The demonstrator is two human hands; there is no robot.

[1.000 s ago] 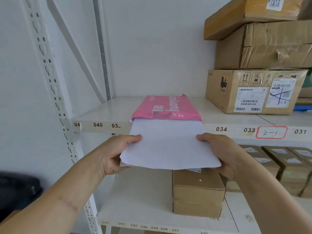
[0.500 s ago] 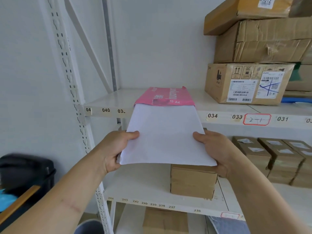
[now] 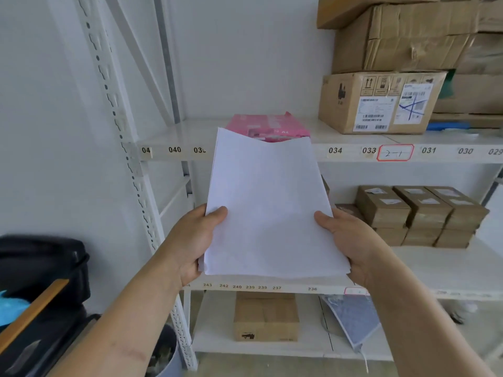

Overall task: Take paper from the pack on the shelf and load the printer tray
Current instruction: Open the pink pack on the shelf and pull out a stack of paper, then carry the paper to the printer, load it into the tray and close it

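A thin stack of white paper [image 3: 268, 210] is held in front of the shelving, fully outside its wrapper. My left hand [image 3: 192, 240] grips the stack's lower left edge, thumb on top. My right hand [image 3: 351, 243] grips the lower right edge in the same way. The pink paper pack [image 3: 268, 127] lies on the upper white shelf [image 3: 353, 153] behind the sheets, its open end facing me. No printer tray can be identified in this view.
Large cardboard boxes [image 3: 381, 102] are piled on the upper shelf at right. Small brown boxes [image 3: 419, 213] fill the middle shelf, and one box [image 3: 265, 317] stands on the bottom shelf. A black object [image 3: 40, 281] and a bin [image 3: 163, 355] are at lower left.
The stack has slid all the way out of the pink pack and come toward me and downward. The view has pulled back from the shelf, revealing lower shelves.
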